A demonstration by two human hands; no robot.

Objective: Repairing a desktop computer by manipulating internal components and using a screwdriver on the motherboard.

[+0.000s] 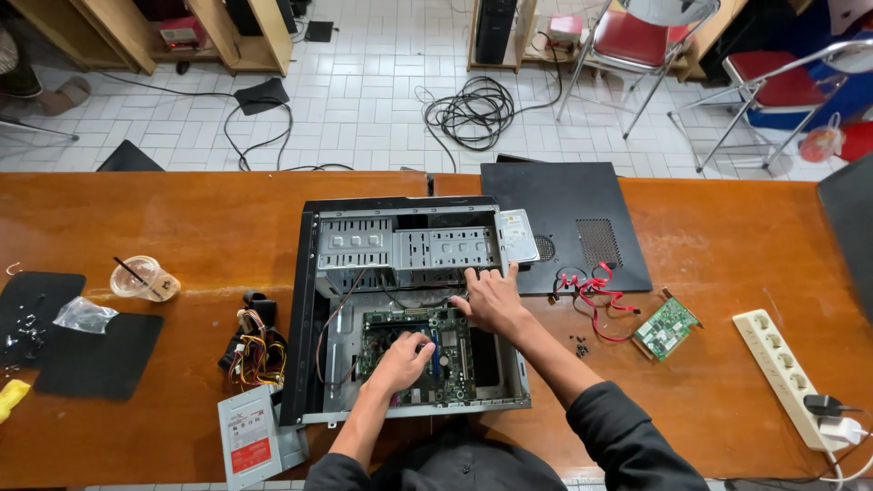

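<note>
An open black computer case [309, 300] lies on its side on a wooden table [182, 227], its green motherboard [446, 355] exposed. My left hand [400, 362] rests inside the case with fingers curled down onto the motherboard. My right hand [489, 298] reaches in at the top right of the board, fingers spread against the grey drive bay [409, 245]. Neither hand visibly holds anything. A silver drive [518, 235] sticks out of the bay's right side.
A black side panel [582, 218], red cables [596, 295], a green expansion card [667, 327] and a white power strip [782, 368] lie to the right. At left are a power supply [250, 436] with wire bundle [256, 350], a plastic cup [141, 277] and black mats [95, 355].
</note>
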